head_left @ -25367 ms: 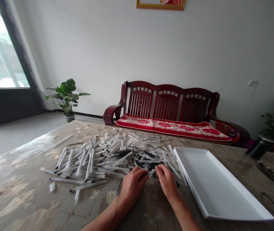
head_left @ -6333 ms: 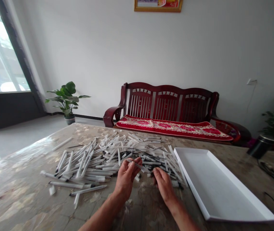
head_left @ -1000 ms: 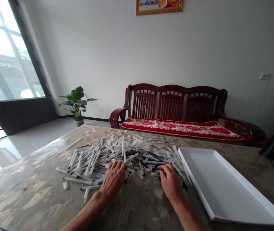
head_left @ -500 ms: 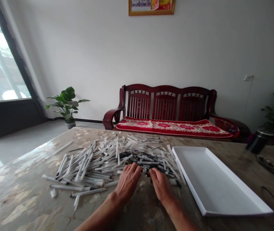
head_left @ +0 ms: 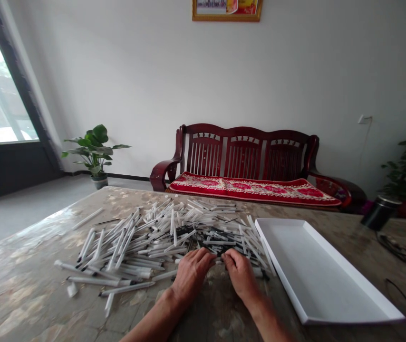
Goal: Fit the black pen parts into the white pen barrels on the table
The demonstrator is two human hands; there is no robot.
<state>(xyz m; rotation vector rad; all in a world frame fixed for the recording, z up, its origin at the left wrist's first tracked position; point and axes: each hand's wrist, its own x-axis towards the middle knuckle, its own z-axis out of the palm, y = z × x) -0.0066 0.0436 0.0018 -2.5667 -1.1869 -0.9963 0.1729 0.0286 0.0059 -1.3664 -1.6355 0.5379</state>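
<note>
A wide heap of pens (head_left: 128, 242) with pale barrels and dark tips lies on the table. Several thin black pieces, too jumbled to name, are mixed in at its middle. At the near edge of the heap is my left hand (head_left: 193, 270), fingers curled and pinched together. My right hand (head_left: 239, 271) faces it a short way off, thumb and fingertips closed. Something small and pale shows between the fingertips; whether it is held or lies behind them is unclear. Right of my hands stands a shallow white tray (head_left: 331, 270), with nothing in it.
The table (head_left: 46, 294) has a patterned stone-like top. A small white piece (head_left: 72, 289) lies at the heap's left. To the right are a black canister (head_left: 380, 213) and a dark cable (head_left: 393, 247). Beyond the table stands a wooden bench (head_left: 246, 159) with a red cover.
My left hand has shifted slightly right and nearer, its fingers more tightly curled. The right hand has moved slightly, thumb and fingers drawn together. The whole view has shifted a little.
</note>
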